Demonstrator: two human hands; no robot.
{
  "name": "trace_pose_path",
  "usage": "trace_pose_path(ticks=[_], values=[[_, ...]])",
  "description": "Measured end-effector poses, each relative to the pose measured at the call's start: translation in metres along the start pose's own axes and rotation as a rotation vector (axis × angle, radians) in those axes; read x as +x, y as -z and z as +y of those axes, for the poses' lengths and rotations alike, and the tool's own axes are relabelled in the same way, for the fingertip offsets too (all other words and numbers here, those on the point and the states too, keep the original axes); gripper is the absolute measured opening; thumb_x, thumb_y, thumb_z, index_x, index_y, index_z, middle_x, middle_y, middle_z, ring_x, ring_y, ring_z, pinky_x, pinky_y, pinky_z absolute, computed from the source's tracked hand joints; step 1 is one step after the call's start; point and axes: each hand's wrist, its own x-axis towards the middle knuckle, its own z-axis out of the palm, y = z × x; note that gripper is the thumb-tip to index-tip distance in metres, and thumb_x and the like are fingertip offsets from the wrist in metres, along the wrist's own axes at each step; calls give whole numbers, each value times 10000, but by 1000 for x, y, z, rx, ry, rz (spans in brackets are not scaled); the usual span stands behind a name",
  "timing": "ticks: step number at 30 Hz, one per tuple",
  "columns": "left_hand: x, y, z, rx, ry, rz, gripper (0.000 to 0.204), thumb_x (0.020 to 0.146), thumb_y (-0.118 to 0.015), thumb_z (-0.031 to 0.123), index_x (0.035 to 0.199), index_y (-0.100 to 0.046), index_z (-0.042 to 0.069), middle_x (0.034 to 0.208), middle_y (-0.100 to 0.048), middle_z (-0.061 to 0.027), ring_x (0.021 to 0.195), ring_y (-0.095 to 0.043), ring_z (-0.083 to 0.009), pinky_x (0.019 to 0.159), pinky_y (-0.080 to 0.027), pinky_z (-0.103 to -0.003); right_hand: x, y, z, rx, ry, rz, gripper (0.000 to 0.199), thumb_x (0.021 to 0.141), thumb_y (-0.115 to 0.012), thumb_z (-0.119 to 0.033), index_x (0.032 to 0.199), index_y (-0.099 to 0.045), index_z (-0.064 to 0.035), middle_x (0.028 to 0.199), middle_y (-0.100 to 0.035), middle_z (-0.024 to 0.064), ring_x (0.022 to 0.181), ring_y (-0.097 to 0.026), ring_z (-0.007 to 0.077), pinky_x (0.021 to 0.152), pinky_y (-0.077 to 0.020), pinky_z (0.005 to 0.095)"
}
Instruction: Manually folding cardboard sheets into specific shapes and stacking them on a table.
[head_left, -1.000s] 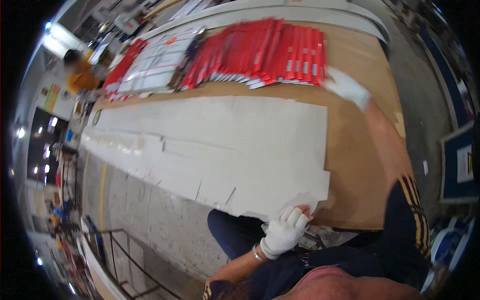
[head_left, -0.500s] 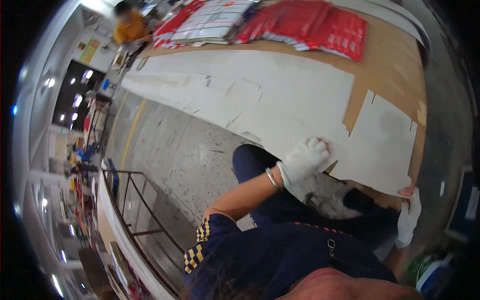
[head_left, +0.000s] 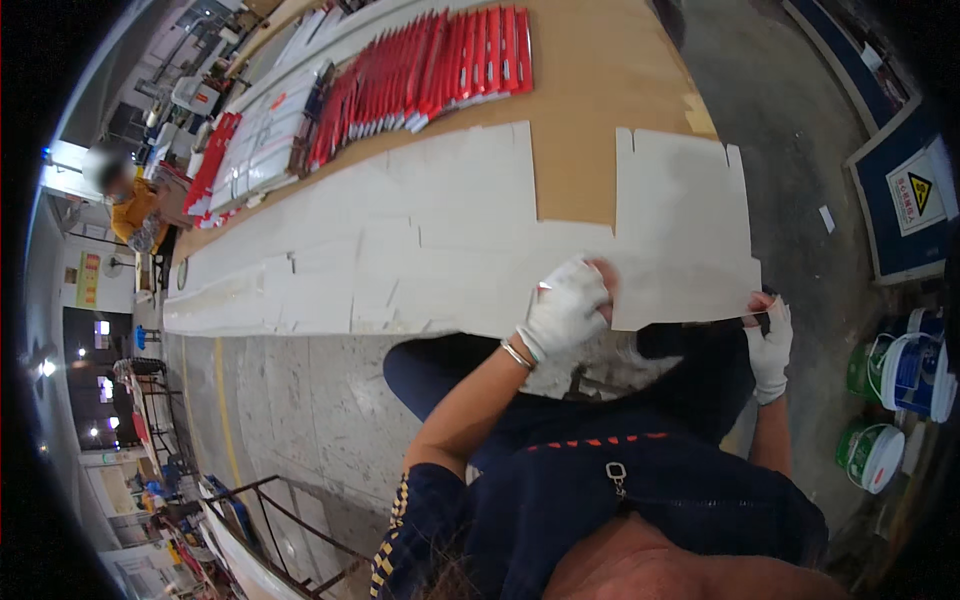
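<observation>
A flat white die-cut cardboard sheet [head_left: 680, 230], with a slotted panel, lies over the near right part of the workbench. My right hand [head_left: 770, 345], in a white glove with bare fingertips, pinches its near right corner. My left hand [head_left: 568, 310], gloved alike, is closed with curled fingers beside the sheet's near left edge. What sits between those fingers is hidden. More white cardboard sheets [head_left: 450, 190] overlap in a long layer to the left of my left hand.
A row of red-and-white folded packages [head_left: 430, 70] and a bundled white stack [head_left: 262, 140] stand at the back of the brown bench top [head_left: 590, 70]. Pails [head_left: 870, 455] and a blue panel with a warning sign [head_left: 905, 215] are on the right. A person in yellow [head_left: 135, 210] sits far left.
The view has turned, so the bench and sheets appear shifted left and the pails have come into sight. My right hand keeps the sheet's corner; my left stays closed near its edge.
</observation>
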Motion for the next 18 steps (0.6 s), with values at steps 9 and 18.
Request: trace_pose_path(ticks=[9,18], values=[[40,-68,14,282,119,347,374,772,-669,185,1113,-599,51,1251,-547,-115,1255,-436,-355,1040,-265,-630,2,-33,27,156,-350,423,497,888,-668,-195,1306,-484,0,1110,-555,87,942,-514,130,797,-437,280],[46,-86,56,502,-267,84,913,733,-656,453,1448,-300,11,1539,-224,-196,1427,-199,-380,1071,-111,-699,-44,-106,-59,1290,-834,-24,439,935,-596,-176,1327,-475,-20,1186,-569,25,1002,-546,161,896,-451,309]])
